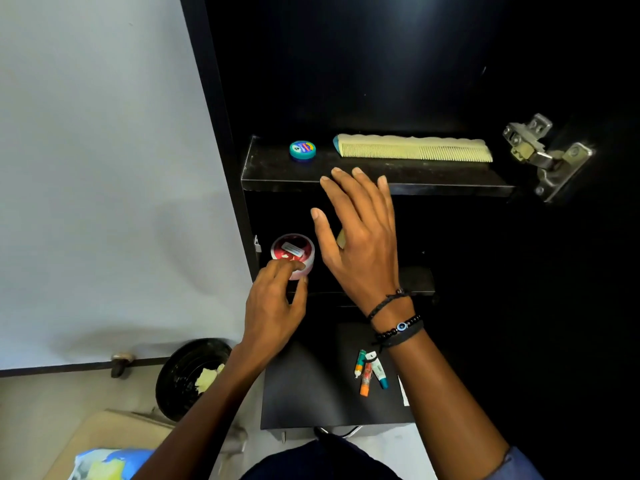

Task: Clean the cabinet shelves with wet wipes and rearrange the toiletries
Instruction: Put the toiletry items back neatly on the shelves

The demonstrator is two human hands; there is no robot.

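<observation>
Left grip [273,306] pinches the red-lidded jar [292,251] at the left end of the lower shelf [415,282] and should slide it gently back, upright, while the right grip [363,244], fingers spread, hovers just beside it below the comb [415,148].

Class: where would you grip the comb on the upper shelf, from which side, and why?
Probably the comb by its blue left end, pinched from above: it lies flat, teeth forward, and that toothless end has bare shelf beside it.
</observation>
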